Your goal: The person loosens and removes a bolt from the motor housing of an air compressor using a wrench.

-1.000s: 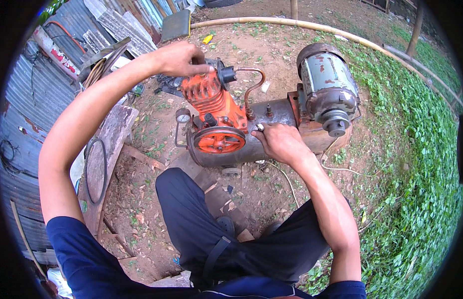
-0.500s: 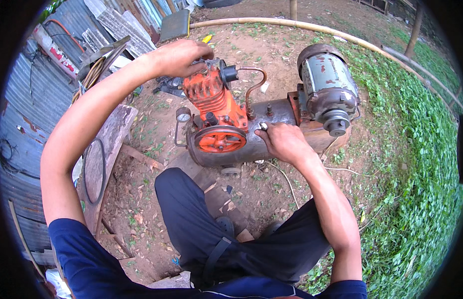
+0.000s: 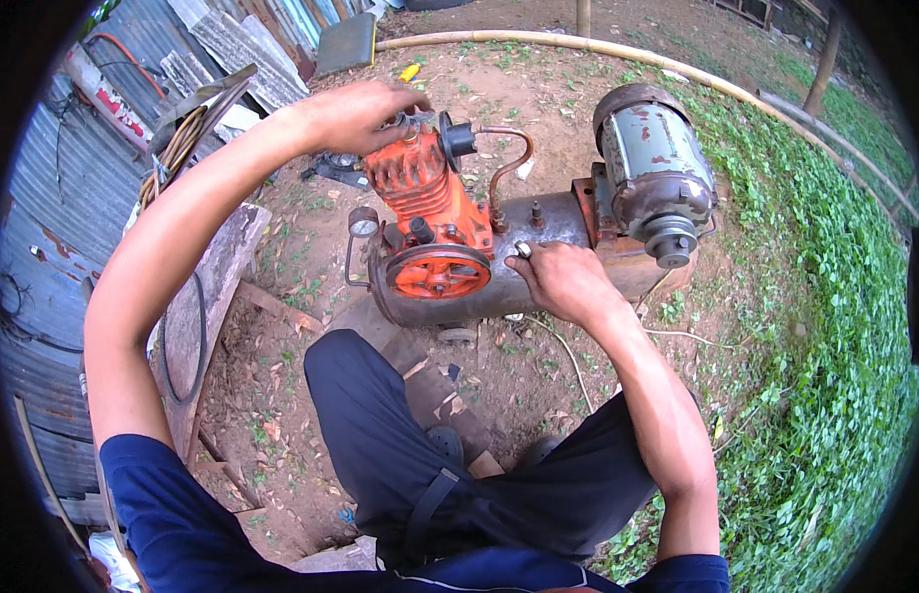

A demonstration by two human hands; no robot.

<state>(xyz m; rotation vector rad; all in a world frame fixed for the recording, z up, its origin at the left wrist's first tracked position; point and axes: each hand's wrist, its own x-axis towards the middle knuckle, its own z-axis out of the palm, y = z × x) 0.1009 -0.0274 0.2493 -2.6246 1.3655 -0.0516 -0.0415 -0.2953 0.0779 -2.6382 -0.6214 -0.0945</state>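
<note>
A rubber belt lies on the wooden plank, corrugated metal sheets just left of the plank, green groundcover well right of it.

Left hand atop orange compressor head; right hand on grey tank

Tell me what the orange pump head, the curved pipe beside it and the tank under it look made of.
Orange pump head: cast metal by its cooling fins, orange paint chipped and grimy. Curved pipe: likely copper, a bare reddish-brown tube bent smoothly. Tank: probably steel, a dull grey cylinder with rust patches. The left hand is on the head's top, the right hand on the tank.
</note>
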